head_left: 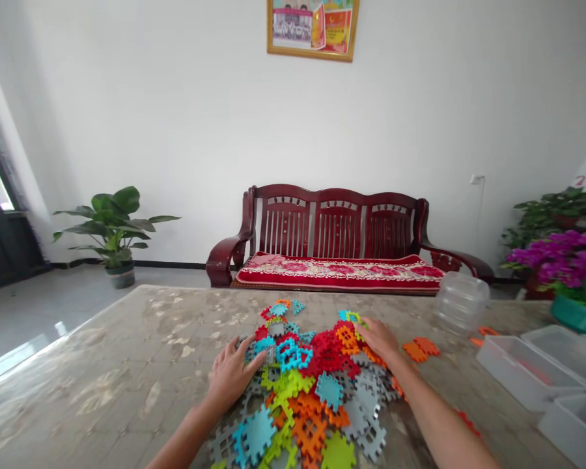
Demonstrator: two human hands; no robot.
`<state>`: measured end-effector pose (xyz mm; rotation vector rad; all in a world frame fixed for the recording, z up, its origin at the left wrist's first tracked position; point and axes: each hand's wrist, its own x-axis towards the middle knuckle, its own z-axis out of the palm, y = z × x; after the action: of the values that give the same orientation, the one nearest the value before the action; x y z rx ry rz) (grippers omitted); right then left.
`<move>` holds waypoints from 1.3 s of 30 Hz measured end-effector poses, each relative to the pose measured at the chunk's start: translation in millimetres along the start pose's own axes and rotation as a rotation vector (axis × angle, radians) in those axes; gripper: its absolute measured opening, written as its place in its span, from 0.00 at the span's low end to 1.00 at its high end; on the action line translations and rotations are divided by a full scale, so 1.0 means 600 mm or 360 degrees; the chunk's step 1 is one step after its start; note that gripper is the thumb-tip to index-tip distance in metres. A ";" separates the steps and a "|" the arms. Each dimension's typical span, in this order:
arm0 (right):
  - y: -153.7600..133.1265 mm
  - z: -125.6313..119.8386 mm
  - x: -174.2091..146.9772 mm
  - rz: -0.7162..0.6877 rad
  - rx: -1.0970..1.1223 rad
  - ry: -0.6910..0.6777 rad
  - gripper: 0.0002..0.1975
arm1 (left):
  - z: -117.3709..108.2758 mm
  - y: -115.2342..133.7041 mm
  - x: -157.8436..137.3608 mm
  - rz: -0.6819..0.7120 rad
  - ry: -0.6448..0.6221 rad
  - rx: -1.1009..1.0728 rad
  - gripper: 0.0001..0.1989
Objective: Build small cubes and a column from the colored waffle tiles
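Observation:
A heap of interlocking plastic building tiles with notched edges lies on the table, in red, orange, blue, lime green and grey. At the heap's left edge, my left hand (232, 370) rests with its fingers spread, the fingertips beside light-blue tiles (290, 355). My right hand (378, 339) reaches along the far right side, fingers stretched out against a lime-green tile (354, 317) and close to an orange tile (346, 337). Red tiles (328, 352) are bunched between the hands. Nearer to me lie grey tiles (366, 407) and orange tiles (307, 423).
A patterned cloth covers the table (127, 365). Loose orange tiles (420, 349) lie right of my right hand. Clear plastic boxes (527, 371) and a round clear container (462, 303) stand at the right, near a pot of purple flowers (561, 257). Beyond the table stands a wooden bench (336, 225).

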<state>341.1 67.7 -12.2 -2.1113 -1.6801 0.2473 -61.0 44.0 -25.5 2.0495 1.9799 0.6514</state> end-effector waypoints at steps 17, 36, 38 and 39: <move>-0.124 0.048 -0.010 -0.0090 0.0902 0.0021 0.26 | 0.010 0.140 0.080 -0.0218 0.0164 -0.0618 0.20; 0.149 -0.085 -0.044 0.0559 -0.0377 0.0166 0.35 | 0.051 0.194 0.225 -0.0073 -0.0182 -0.0194 0.34; 0.144 -0.074 -0.054 0.0531 -0.0414 0.0066 0.36 | 0.074 0.191 0.232 -0.0071 -0.0308 -0.0017 0.37; 0.136 -0.070 -0.057 0.0490 -0.0430 0.0056 0.35 | 0.082 0.190 0.234 -0.0037 -0.0362 0.0034 0.38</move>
<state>421.4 11.3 -14.6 -2.5591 -1.4289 0.0749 62.2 181.6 5.3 2.0087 1.8850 0.3745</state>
